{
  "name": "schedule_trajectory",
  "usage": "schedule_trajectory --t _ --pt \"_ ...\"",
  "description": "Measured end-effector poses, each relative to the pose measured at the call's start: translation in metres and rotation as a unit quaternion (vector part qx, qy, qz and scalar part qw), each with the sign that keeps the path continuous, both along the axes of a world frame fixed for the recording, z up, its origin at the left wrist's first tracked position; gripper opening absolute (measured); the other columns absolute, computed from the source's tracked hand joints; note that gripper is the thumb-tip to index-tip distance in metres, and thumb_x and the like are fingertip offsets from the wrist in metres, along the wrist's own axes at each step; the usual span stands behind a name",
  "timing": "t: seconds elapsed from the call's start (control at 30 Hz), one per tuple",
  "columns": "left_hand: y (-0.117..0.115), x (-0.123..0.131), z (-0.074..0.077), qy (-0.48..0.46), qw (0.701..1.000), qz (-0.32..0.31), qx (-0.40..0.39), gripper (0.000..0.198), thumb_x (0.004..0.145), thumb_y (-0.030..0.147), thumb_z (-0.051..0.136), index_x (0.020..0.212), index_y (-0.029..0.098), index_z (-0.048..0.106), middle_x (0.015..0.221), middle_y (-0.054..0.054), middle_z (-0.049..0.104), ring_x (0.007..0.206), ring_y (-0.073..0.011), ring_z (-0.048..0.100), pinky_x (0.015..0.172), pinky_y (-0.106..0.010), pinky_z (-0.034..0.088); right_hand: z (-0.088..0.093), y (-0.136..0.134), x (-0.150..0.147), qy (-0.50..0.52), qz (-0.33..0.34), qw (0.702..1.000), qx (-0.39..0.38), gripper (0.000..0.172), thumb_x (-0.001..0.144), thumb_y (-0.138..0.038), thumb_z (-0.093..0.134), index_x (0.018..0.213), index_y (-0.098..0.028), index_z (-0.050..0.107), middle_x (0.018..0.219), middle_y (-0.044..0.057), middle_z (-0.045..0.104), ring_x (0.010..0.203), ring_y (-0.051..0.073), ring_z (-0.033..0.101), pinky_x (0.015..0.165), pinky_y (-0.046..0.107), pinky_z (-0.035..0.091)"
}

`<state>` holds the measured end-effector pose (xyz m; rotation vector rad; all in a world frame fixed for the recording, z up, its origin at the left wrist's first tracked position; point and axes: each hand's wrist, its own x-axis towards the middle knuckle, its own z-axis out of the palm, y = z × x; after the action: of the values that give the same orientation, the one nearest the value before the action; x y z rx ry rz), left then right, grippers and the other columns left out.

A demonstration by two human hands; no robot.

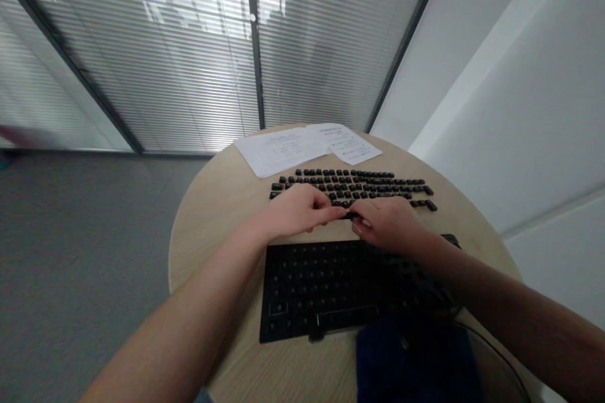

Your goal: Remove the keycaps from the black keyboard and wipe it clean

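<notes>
- The left hand point(297, 211), fingers curled in, pinches one end of a black keycap point(350, 215), just beyond the stripped keyboard point(326, 289).
- The right hand point(387, 223), likewise curled, pinches its other end, close to the loose keycap rows point(378, 181).

An office — glass partition with slatted blinds point(189, 63), grey carpet point(80, 252), printed papers point(283, 148) on a round desk point(212, 201), plain white walls.

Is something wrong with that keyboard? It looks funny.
Yes. The keyboard has nearly all its keys off, so its bare black board shows. The loose keycaps lie in rows on the table just beyond it.
</notes>
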<state>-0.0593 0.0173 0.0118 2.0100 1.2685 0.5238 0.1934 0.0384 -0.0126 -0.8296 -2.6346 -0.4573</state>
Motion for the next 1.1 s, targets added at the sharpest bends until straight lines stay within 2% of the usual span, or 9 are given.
schedule_trajectory --t 0.1,0.2,0.33,0.47,0.53,0.6,0.77,0.93,1.1 --pt "-0.002 0.006 -0.004 -0.003 0.999 -0.014 -0.046 0.042 0.095 0.054 0.063 0.072 0.02 0.071 0.06 0.001 0.065 0.053 -0.0141 0.062 0.054 -0.028 0.043 -0.005 -0.002 -0.008 -0.011 -0.001 1.0 0.014 0.014 0.093 -0.025 0.06 0.084 -0.02 0.07 0.076 0.006 0.076 0.068 0.019 0.067 0.06 0.03 0.034" --pt "0.002 0.002 -0.006 0.002 0.999 -0.02 -0.04 0.036 0.095 0.048 0.063 0.073 0.02 0.073 0.06 0.002 0.066 0.052 -0.013 0.059 0.056 -0.028 0.042 -0.004 -0.002 -0.007 -0.014 0.008 1.0 -0.013 0.017 0.096 -0.027 0.06 0.089 -0.019 0.073 0.08 0.006 0.077 0.072 0.02 0.068 0.063 0.03 0.038" --pt "0.007 -0.003 -0.009 0.069 0.997 -0.006 0.037 0.028 0.093 0.042 0.066 0.078 0.023 0.078 0.061 0.002 0.067 0.056 -0.0147 0.058 0.057 -0.029 0.037 -0.001 0.004 -0.004 0.029 0.018 0.989 -0.145 0.02 0.1 -0.03 0.065 0.113 -0.022 0.077 0.102 0.005 0.083 0.089 0.021 0.076 0.075 0.029 0.05" --pt "0.004 -0.002 -0.009 0.137 0.985 0.011 0.105 0.02 0.09 0.042 0.071 0.087 0.026 0.084 0.072 -0.001 0.074 0.063 -0.0176 0.061 0.061 -0.031 0.037 -0.005 0.014 -0.007 0.044 -0.01 0.969 -0.241 0.021 0.099 -0.027 0.069 0.118 -0.024 0.078 0.11 0.004 0.084 0.097 0.022 0.079 0.084 0.031 0.056" --pt "0.001 -0.004 -0.004 0.149 0.982 0.021 0.115 0.02 0.09 0.043 0.072 0.088 0.027 0.084 0.073 -0.002 0.075 0.064 -0.0188 0.061 0.061 -0.031 0.037 -0.009 0.018 -0.01 0.012 -0.018 0.97 -0.242 0.026 0.099 -0.027 0.07 0.124 -0.024 0.078 0.116 0.005 0.084 0.103 0.024 0.079 0.088 0.034 0.057" --pt "0.0 -0.01 0.003 0.129 0.982 0.065 0.122 0.024 0.093 0.044 0.069 0.09 0.026 0.084 0.074 -0.003 0.076 0.065 -0.0196 0.062 0.061 -0.031 0.037 -0.012 0.021 -0.013 -0.033 -0.016 0.973 -0.228 0.03 0.101 -0.026 0.066 0.13 -0.024 0.076 0.12 0.008 0.083 0.107 0.027 0.079 0.091 0.036 0.058" --pt "0.008 -0.03 0.011 0.038 0.939 0.273 0.206 0.031 0.101 0.041 0.06 0.094 0.021 0.083 0.078 -0.006 0.078 0.069 -0.0202 0.064 0.063 -0.033 0.037 -0.015 0.028 -0.02 -0.124 -0.017 0.974 -0.187 0.03 0.105 -0.026 0.061 0.13 -0.025 0.076 0.117 0.009 0.083 0.103 0.026 0.079 0.083 0.033 0.058" --pt "0.011 -0.03 0.005 -0.021 0.928 0.284 0.239 0.029 0.101 0.037 0.061 0.09 0.02 0.082 0.072 -0.004 0.074 0.064 -0.0175 0.06 0.063 -0.033 0.036 -0.018 0.033 -0.03 -0.157 -0.03 0.973 -0.166 0.029 0.105 -0.026 0.061 0.13 -0.023 0.076 0.118 0.008 0.082 0.101 0.025 0.079 0.077 0.03 0.056" --pt "0.01 -0.026 0.005 -0.041 0.917 0.293 0.268 0.032 0.102 0.037 0.059 0.083 0.02 0.079 0.066 -0.003 0.07 0.06 -0.0166 0.055 0.061 -0.033 0.033 -0.024 0.033 -0.033 -0.143 -0.008 0.978 -0.152 0.028 0.106 -0.028 0.058 0.128 -0.024 0.076 0.119 0.007 0.081 0.101 0.024 0.078 0.075 0.03 0.055"
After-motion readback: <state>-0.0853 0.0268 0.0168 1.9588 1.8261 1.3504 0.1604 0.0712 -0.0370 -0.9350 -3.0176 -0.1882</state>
